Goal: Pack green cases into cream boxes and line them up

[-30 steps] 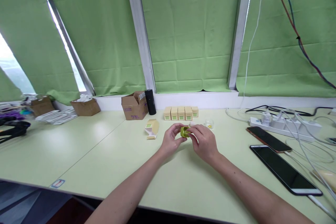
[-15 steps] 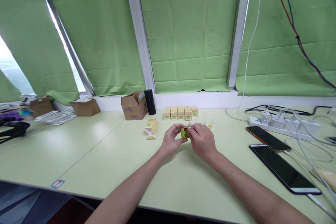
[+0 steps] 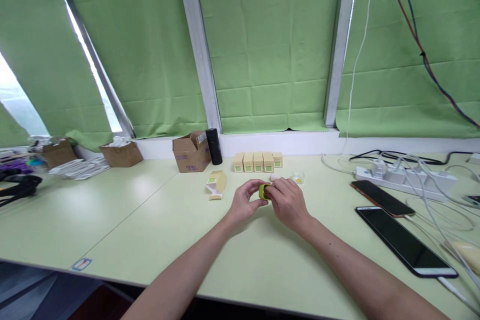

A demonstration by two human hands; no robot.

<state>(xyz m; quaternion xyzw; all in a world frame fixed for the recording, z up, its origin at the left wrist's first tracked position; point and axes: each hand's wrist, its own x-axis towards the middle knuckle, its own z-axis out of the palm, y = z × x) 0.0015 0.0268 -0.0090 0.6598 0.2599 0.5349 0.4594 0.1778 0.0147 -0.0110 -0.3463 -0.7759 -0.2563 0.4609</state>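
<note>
My left hand (image 3: 244, 201) is closed around a small yellow-green case (image 3: 262, 191), hollow on the side facing right, with its thumb below and fingers above. My right hand (image 3: 288, 201) meets it from the right, fingertips bunched at the opening; whether they pinch a smaller part inside is hidden. Just behind my hands lie a small whitish piece (image 3: 275, 177) and a clear plastic dish (image 3: 298, 177) with something yellow in it. To the left an opened cream carton (image 3: 216, 185) lies on its side, flap towards me.
Several small cream boxes (image 3: 258, 162) stand in a row at the back, near a brown cardboard box (image 3: 191, 152) and a black cylinder (image 3: 214, 146). At right are two phones (image 3: 405, 240) on cables and a white power strip (image 3: 401, 182).
The yellow-green case has turned slightly between my hands, so less of its inside shows. My right fingers have shifted a little at its opening.
</note>
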